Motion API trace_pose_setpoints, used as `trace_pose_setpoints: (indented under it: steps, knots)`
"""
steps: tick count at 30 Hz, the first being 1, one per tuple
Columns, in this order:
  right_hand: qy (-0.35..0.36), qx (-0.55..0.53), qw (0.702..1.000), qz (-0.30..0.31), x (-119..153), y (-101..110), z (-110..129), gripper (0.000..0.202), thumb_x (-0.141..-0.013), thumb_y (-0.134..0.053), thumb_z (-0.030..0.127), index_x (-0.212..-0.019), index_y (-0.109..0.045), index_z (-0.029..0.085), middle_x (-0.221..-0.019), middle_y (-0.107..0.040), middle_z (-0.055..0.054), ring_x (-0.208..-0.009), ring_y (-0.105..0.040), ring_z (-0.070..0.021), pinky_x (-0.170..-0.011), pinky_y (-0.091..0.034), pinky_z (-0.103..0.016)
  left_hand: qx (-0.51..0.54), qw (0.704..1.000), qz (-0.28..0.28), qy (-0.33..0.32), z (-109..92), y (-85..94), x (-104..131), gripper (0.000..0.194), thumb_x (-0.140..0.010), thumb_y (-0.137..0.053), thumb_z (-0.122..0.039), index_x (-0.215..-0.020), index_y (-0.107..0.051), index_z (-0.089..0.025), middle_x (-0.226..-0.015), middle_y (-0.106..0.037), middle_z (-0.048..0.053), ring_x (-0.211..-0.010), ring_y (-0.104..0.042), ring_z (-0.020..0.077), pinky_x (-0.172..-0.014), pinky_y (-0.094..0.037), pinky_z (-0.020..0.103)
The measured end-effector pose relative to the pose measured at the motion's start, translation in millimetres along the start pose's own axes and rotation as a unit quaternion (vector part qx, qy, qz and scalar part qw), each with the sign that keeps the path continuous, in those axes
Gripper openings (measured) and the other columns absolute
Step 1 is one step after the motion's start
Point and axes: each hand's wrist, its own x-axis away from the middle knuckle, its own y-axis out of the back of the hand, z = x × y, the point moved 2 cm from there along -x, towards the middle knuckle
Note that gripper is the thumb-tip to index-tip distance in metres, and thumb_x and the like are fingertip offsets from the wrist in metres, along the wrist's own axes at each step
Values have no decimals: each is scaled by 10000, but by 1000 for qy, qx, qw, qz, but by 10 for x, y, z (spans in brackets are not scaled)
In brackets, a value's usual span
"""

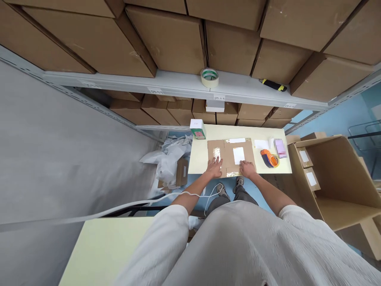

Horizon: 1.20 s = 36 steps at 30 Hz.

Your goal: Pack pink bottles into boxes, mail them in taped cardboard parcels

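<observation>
A flattened brown cardboard piece (228, 154) lies on the pale yellow table (196, 161), with shiny clear tape along parts of it. A white label (238, 155) is on its right half. My left hand (214, 168) rests flat on the cardboard's left part, fingers spread, just below a shiny taped patch. At the label's lower right corner, my right hand (247, 168) presses on the cardboard with its fingertips; its fingers look extended. An orange and blue tape dispenser (269, 158) stands right of the cardboard, beside a purple packet (280, 148) and a white paper (261, 144).
A green and white box (198, 129) stands at the table's back left. Shelves above hold brown cartons, a tape roll (209, 78) and a yellow-black cutter (273, 85). A large open carton (342, 174) is at right. A white cable (119, 208) crosses by my left arm.
</observation>
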Motion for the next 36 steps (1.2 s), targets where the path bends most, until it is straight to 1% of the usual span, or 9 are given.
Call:
trace_pose_setpoints:
  steps: [4, 9, 15, 20, 26, 28, 31, 33, 36]
  knots:
    - [-42, -51, 998, -16, -85, 46, -163, 498, -1054, -463, 302, -1524, -575, 181, -1583, -576, -175, -1383, -574, -336, -1156, -422, -444, 46, 998, -34, 3, 18, 92, -120, 949, -873, -673, -281, -1744, -299, -233, -1860, -152, 156, -1719, -125, 407, -1358, -74, 661]
    - [-139, -104, 983, -67, -348, 136, -447, 498, -1011, -530, 329, -1489, -581, 199, -1644, -455, -200, -1448, -486, -374, -1173, -421, -504, 94, 983, -149, 51, 149, 225, -225, 671, -934, -586, -201, -1602, -524, -196, -1774, -375, 176, -1656, -323, 359, -1335, -292, 531]
    - [-184, -169, 967, -44, -611, 136, -566, 639, -991, -589, 389, -1586, -436, 212, -1697, -331, -226, -1498, -425, -404, -1215, -364, -569, 130, 967, -160, 152, 239, 281, -330, 597, -919, -658, -243, -1513, -612, -219, -1743, -396, 164, -1516, -503, 390, -1239, -427, 488]
    - [-209, -208, 955, -42, -681, 130, -586, 668, -976, -597, 391, -1600, -422, 230, -1641, -393, -202, -1466, -464, -407, -1203, -384, -581, 183, 950, -160, 198, 269, 303, -399, 576, -857, -725, -257, -1430, -697, -219, -1592, -548, 183, -1398, -599, 384, -1160, -472, 455]
    - [-223, -210, 945, -114, -605, 167, -597, 749, -930, -616, 323, -1634, -388, 210, -1587, -500, -210, -1407, -512, -423, -1170, -417, -574, 241, 919, -203, 235, 383, 346, -356, 398, -805, -774, -275, -1201, -791, -242, -1431, -683, 131, -1333, -632, 351, -1088, -487, 422]
    - [-226, -212, 941, -138, -559, 200, -593, 834, -924, -623, 346, -1683, -313, 192, -1579, -514, -225, -1408, -510, -437, -1170, -414, -583, 260, 906, -224, 248, 417, 364, -298, 323, -786, -794, -267, -1108, -792, -246, -1387, -688, 128, -1304, -644, 350, -1067, -504, 430]
    - [-234, -221, 932, -169, -478, 280, -614, 948, -913, -624, 379, -1729, -196, 155, -1552, -529, -248, -1400, -517, -449, -1168, -417, -591, 290, 894, -265, 214, 407, 425, -211, 258, -807, -782, -232, -1060, -732, -231, -1287, -682, 117, -1287, -639, 313, -1086, -510, 413]
    - [-234, -229, 925, -192, -421, 358, -652, 981, -895, -637, 390, -1729, -180, 150, -1527, -540, -246, -1398, -520, -442, -1170, -424, -574, 309, 881, -304, 190, 361, 500, -159, 311, -845, -777, -241, -1135, -665, -222, -1262, -657, 109, -1262, -636, 287, -1099, -511, 412]
    - [-229, -252, 913, -224, -342, 504, -730, 1002, -849, -692, 410, -1700, -222, 168, -1486, -557, -215, -1396, -519, -404, -1185, -426, -517, 338, 848, -362, 191, 260, 671, -94, 530, -893, -795, -314, -1340, -530, -210, -1321, -597, 130, -1251, -630, 282, -1108, -511, 438]
